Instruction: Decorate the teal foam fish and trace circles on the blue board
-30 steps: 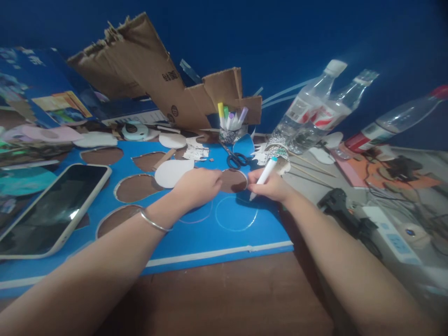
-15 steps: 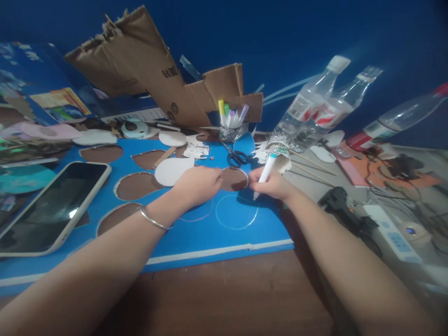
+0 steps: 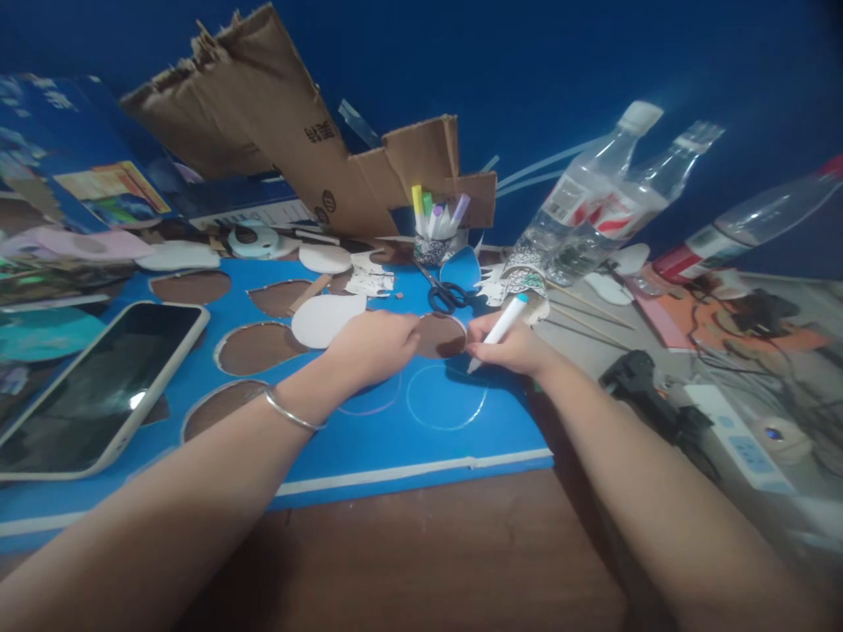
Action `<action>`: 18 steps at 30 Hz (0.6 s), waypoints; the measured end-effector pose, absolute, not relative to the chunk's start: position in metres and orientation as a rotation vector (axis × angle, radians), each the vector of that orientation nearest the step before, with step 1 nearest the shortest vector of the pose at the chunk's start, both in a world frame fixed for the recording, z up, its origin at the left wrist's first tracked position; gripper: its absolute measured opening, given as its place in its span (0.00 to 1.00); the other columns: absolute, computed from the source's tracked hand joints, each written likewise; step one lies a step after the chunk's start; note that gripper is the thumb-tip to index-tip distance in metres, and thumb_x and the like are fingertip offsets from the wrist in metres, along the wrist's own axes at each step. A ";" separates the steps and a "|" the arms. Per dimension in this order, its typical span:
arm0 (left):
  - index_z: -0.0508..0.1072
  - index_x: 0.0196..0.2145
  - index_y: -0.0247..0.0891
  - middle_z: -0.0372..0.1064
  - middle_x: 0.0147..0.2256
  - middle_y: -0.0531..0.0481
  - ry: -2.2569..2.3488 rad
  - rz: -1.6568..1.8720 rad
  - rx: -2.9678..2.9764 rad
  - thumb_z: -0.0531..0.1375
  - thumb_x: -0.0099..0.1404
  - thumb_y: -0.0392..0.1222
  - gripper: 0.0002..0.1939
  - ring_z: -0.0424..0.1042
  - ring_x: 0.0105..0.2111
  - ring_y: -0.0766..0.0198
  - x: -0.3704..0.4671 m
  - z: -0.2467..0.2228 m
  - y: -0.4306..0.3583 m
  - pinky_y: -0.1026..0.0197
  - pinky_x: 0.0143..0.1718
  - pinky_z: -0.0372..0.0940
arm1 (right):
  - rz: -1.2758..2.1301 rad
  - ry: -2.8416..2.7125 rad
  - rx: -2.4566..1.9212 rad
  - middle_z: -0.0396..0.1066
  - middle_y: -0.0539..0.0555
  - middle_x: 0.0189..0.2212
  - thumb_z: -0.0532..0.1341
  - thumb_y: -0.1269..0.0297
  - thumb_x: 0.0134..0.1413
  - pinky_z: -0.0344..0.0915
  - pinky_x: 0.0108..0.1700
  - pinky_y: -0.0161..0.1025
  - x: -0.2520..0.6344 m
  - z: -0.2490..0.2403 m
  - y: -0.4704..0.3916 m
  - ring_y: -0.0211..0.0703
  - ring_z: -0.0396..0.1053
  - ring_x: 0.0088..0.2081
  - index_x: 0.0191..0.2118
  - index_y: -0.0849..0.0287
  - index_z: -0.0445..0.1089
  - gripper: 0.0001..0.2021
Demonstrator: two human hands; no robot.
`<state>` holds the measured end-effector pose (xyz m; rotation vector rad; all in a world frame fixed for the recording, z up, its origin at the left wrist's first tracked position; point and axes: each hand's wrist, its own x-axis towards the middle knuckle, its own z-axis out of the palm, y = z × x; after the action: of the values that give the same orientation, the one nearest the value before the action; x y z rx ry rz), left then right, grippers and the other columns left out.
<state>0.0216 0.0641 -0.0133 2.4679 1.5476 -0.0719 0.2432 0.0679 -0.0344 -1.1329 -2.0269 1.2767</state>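
Note:
A white marker point(image 3: 506, 323) with a teal end is gripped in my right hand point(image 3: 517, 348), its tip pointing down-left at the blue board point(image 3: 395, 452). Below the tip a light circle outline point(image 3: 448, 398) is drawn on the board, with a fainter purplish curve to its left. My left hand point(image 3: 378, 347) rests on the board with its fingers curled; what they hold, if anything, is hidden. It lies between a white oval piece point(image 3: 327, 319) and a round cut-out point(image 3: 441, 336) showing brown beneath.
A phone point(image 3: 98, 386) lies on the board's left. Behind stand a marker cup point(image 3: 431, 251), black scissors point(image 3: 449, 295) and torn cardboard point(image 3: 263, 114). Plastic bottles point(image 3: 596, 197) lean at the back right, near a power strip point(image 3: 738, 439) and cables.
My right hand has tilted the marker, and its tip has moved slightly left and up. My left hand has hardly moved.

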 end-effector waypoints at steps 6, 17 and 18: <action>0.70 0.41 0.40 0.72 0.37 0.45 1.541 -0.080 2.466 0.42 0.64 0.48 0.21 0.70 0.35 0.56 0.021 -0.012 0.064 0.58 0.34 0.63 | 1.272 -2.049 -1.167 0.47 0.43 0.13 0.58 0.69 0.40 0.43 0.22 0.33 0.245 -0.035 0.068 0.30 0.45 0.18 0.14 0.59 0.49 0.15; 0.70 0.39 0.40 0.72 0.35 0.45 1.528 -0.076 2.468 0.42 0.64 0.49 0.21 0.70 0.34 0.56 0.021 -0.012 0.063 0.59 0.32 0.62 | 1.244 -2.043 -1.184 0.50 0.44 0.13 0.59 0.66 0.42 0.46 0.22 0.34 0.243 -0.033 0.067 0.31 0.49 0.19 0.15 0.59 0.52 0.15; 0.70 0.39 0.40 0.72 0.35 0.45 1.534 -0.078 2.468 0.42 0.64 0.49 0.21 0.70 0.34 0.56 0.021 -0.011 0.063 0.59 0.32 0.62 | 1.242 -2.047 -1.193 0.49 0.44 0.13 0.59 0.66 0.42 0.46 0.22 0.34 0.243 -0.033 0.067 0.31 0.48 0.19 0.15 0.59 0.51 0.15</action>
<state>0.0212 0.0629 -0.0113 2.4684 1.5340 -0.0782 0.2432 0.0673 -0.0329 -1.1935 -2.0465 1.2425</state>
